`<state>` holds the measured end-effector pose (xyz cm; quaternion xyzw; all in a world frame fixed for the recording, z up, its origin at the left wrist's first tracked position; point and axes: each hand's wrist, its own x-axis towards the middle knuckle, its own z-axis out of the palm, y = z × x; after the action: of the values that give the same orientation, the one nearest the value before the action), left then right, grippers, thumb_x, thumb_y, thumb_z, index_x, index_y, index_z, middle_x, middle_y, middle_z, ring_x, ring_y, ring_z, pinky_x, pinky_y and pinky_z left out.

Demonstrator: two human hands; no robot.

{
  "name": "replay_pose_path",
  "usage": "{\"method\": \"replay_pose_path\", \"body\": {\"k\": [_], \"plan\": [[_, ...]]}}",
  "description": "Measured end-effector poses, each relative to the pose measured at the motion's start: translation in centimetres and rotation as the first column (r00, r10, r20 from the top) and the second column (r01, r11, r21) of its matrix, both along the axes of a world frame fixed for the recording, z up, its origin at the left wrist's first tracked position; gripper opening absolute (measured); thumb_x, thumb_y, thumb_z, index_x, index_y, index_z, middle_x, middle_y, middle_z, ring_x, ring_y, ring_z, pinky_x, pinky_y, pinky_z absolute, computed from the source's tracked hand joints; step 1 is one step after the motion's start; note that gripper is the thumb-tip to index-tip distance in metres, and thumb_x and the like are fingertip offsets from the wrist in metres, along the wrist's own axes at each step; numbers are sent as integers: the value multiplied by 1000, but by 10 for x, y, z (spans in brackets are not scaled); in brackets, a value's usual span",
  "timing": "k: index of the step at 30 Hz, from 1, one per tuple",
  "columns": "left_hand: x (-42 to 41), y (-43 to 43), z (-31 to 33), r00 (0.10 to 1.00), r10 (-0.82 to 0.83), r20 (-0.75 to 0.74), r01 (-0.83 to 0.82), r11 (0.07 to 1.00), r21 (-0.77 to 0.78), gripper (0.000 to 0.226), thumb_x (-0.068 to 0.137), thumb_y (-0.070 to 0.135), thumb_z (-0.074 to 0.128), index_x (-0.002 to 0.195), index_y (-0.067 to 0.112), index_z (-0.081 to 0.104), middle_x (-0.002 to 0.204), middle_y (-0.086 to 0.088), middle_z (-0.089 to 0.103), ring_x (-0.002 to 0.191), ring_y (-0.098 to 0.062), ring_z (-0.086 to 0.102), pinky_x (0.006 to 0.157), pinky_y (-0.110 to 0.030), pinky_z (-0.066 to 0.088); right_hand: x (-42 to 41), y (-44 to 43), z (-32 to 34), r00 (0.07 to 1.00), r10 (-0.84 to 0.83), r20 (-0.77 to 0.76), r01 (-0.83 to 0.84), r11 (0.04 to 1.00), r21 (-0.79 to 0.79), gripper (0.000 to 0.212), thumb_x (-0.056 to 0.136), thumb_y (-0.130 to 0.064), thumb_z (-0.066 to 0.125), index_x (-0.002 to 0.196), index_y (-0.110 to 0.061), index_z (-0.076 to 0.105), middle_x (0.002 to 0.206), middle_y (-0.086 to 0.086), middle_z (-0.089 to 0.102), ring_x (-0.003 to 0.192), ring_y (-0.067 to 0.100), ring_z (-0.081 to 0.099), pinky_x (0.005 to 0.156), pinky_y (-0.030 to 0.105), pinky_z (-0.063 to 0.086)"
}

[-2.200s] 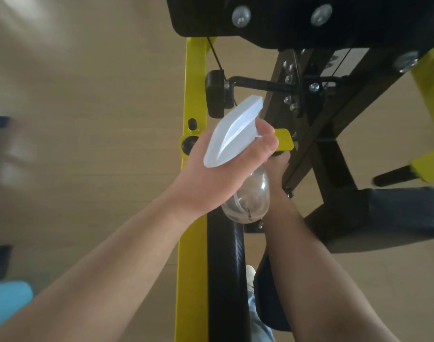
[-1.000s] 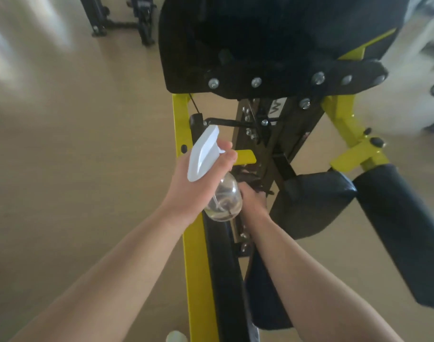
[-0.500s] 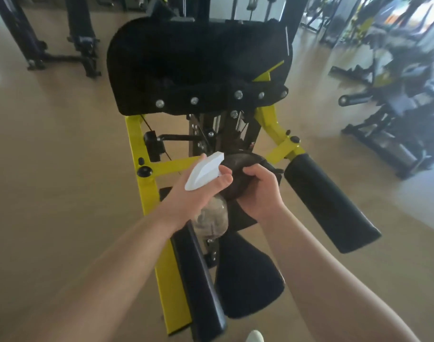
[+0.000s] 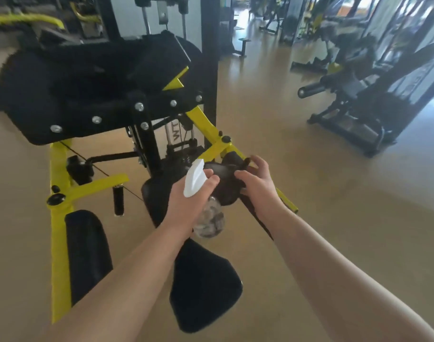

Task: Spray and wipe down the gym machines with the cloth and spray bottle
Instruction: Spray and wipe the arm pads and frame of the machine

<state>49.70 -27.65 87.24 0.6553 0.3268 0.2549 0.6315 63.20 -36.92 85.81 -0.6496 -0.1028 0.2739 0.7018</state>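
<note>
My left hand [image 4: 186,202] grips the spray bottle [image 4: 195,177], which has a white trigger head and a clear body hanging below my fist. Just to its right, my right hand [image 4: 259,185] holds a dark cloth [image 4: 223,175] bunched between thumb and fingers. Both hands hover above the yellow-and-black gym machine [image 4: 59,218], over its right arm and round black pad [image 4: 159,193]. The cloth is blurred against the dark pad behind it, so its edges are hard to tell.
The machine's large black upper pad [image 4: 87,82] stands at the back left. A long black pad [image 4: 87,253] and a seat pad [image 4: 203,287] lie below my arms. Other gym machines [image 4: 354,104] stand at the right on the tan floor [image 4: 309,218].
My view has pulled back and risen from the machine's underside. My right hand came out from beside the frame holding the dark cloth. The bottle stayed in my left hand.
</note>
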Motion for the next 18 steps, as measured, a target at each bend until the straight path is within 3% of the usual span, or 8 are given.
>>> {"method": "replay_pose_path", "body": {"k": [2,4,6,8,10,13,18], "plan": [[20,-24,-1,999,33,-22,-32,999,25,17,90,34,77,105,29,72,94,11,68,93,-11,68,86,-22,55,16,-26,2,975,8,223,26,989,-148,64,92,-12,68,148,-32,44,135,-9,50,123,14,56,96,37,59],[36,-40,-5,997,57,-48,-54,998,44,19,87,40,80,97,32,66,94,3,69,94,-17,68,92,-33,57,27,-48,5,916,113,384,-34,978,-206,63,89,-9,66,144,-35,51,137,-14,47,128,9,52,97,31,56],[50,-52,-9,997,27,-69,-24,999,38,40,80,51,83,108,26,67,101,-4,71,100,-20,70,98,-44,57,37,-68,5,870,330,366,-279,942,-185,64,88,3,63,143,-28,55,132,-13,59,125,10,61,99,35,56],[60,-60,-13,995,-37,-94,40,999,26,66,74,61,84,124,24,61,113,-3,69,109,-21,68,100,-47,57,43,-79,-1,764,562,316,-516,827,-223,73,86,7,59,150,-24,49,136,-7,63,127,11,61,101,40,56],[68,-66,-13,983,-121,-135,129,990,50,82,69,68,83,133,27,53,124,-3,64,114,-19,66,99,-46,57,44,-83,-8,701,647,300,-577,761,-296,83,82,-3,66,157,-30,41,143,-2,58,131,16,58,102,45,56],[78,-66,-25,936,-250,-246,290,946,142,104,60,67,79,149,28,41,138,-8,52,121,-23,61,100,-49,56,40,-83,-21,740,595,313,-508,800,-320,87,73,-22,79,151,-33,43,138,2,53,125,20,61,99,48,57],[80,-51,-47,874,-430,-227,447,894,25,104,60,38,71,155,46,28,147,-7,45,136,-25,52,108,-55,50,27,-81,-27,774,446,450,-245,865,-437,78,82,-17,82,149,-27,45,137,-11,44,119,9,53,88,17,48]]}}
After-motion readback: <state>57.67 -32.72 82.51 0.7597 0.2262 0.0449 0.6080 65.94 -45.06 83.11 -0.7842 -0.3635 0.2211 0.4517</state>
